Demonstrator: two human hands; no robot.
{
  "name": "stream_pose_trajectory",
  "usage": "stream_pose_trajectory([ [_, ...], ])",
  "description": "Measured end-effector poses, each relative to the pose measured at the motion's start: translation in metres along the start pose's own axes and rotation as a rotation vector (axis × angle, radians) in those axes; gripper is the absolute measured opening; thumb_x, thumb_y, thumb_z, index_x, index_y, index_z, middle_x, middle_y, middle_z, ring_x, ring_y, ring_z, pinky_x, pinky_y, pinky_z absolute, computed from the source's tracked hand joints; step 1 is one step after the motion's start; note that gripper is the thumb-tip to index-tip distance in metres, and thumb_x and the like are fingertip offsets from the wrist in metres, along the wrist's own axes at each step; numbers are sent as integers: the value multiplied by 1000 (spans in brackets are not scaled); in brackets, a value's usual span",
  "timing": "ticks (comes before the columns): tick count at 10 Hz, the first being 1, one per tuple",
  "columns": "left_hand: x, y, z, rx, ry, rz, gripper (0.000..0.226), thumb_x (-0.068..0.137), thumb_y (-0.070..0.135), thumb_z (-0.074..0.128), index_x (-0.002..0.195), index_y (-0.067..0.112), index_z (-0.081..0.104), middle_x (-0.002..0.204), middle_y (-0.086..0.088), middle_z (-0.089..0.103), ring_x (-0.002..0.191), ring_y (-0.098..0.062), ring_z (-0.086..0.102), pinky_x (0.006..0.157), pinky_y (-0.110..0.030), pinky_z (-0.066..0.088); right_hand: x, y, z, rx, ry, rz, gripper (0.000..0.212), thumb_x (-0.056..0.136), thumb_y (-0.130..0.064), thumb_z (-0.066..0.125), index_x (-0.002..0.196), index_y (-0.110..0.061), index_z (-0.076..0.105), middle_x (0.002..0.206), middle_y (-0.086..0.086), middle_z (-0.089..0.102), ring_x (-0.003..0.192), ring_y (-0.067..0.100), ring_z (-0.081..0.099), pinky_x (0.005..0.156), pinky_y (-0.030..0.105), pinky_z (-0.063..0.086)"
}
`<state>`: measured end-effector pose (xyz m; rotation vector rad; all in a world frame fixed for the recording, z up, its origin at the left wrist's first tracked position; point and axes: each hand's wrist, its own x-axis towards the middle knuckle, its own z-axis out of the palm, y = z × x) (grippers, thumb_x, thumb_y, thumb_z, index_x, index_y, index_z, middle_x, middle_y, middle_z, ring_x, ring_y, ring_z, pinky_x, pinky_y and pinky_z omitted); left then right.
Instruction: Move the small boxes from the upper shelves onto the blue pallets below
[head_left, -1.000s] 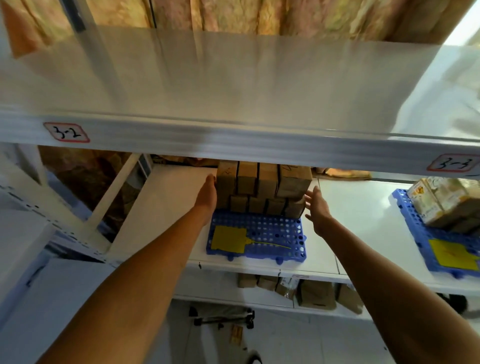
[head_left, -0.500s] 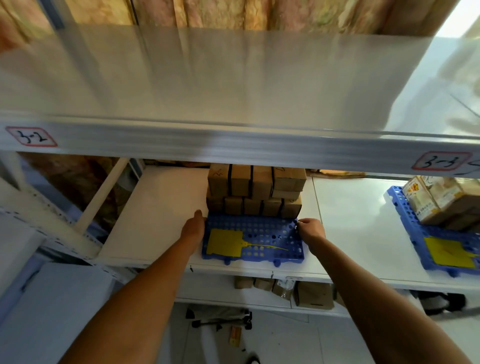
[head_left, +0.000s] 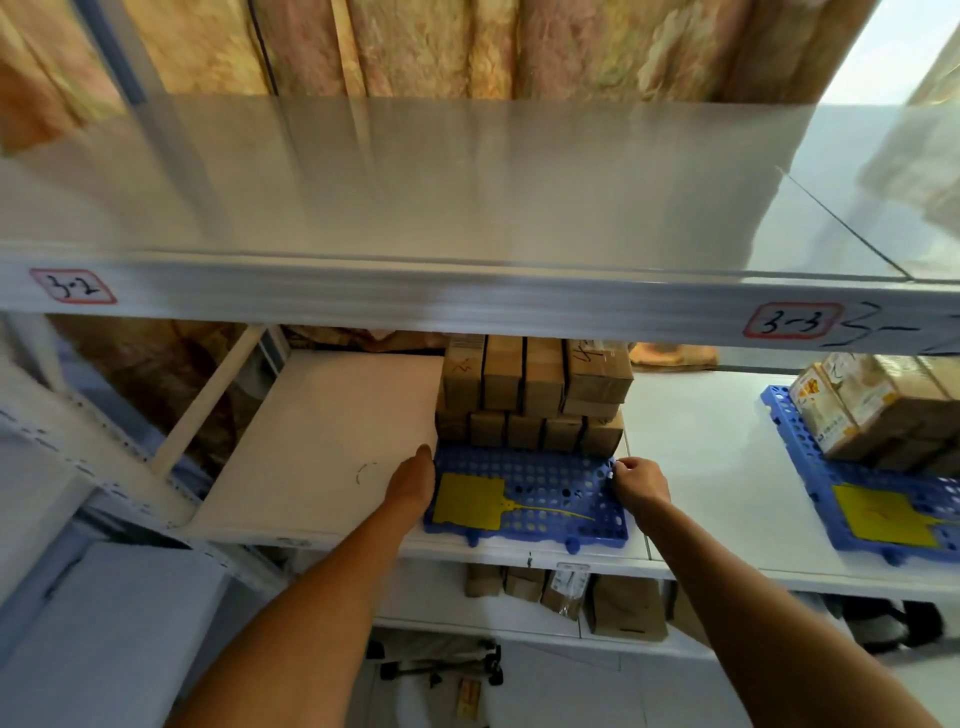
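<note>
We see the small boxes (head_left: 535, 397), brown cardboard, stacked in two tiers on the rear half of a blue pallet (head_left: 540, 501) that lies on the white middle shelf (head_left: 332, 441). The upper tier stands upright in a row, with one box laid flat at its right end; the lower tier forms a shorter row beneath. The front half of the pallet is bare apart from a yellow tag (head_left: 470, 503) lying flat on its grid, a thin tail running rightward from it.

We find both hands at the pallet, in front of and below the stack, touching no box. The left hand (head_left: 413, 483) lies against the pallet's left edge, just beside the tag; its fingers are hidden from us, so we cannot tell whether they curl around the edge. The right hand (head_left: 636, 480) is closed on the pallet's right edge near the rear corner, fingers pinched at the rim, directly below the right end of the stack.

To the right, on the same shelf and well apart, a second blue pallet (head_left: 810, 467) carries printed cartons (head_left: 831, 410) and another yellow tag (head_left: 878, 514). Above, the front rail of the upper shelf (head_left: 467, 208) bears labels reading 3-2 (head_left: 72, 286) and 3-3 (head_left: 792, 321). Below, more brown boxes (head_left: 626, 605) stand on a lower shelf.
</note>
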<state>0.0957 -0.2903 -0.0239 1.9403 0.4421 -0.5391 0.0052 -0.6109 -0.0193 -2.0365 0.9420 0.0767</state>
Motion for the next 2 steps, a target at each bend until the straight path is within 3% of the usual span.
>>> stream_pose_trajectory([
  [1,-28,2,-6,171,8,124,54,108,40,23,138,9,56,145,-20,53,126,-34,53,110,-43,40,-17,-7,-10,-108,27,-60,31,105,-22,49,97,-7,75,109,23,73,100,38,66,77,31,41],
  [2,-60,3,-24,299,54,240,59,106,44,27,158,17,31,165,-8,29,148,-28,33,122,-40,26,-44,-20,-23,-138,56,-114,33,105,-26,41,89,-9,65,113,25,71,97,39,64,76,34,43],
])
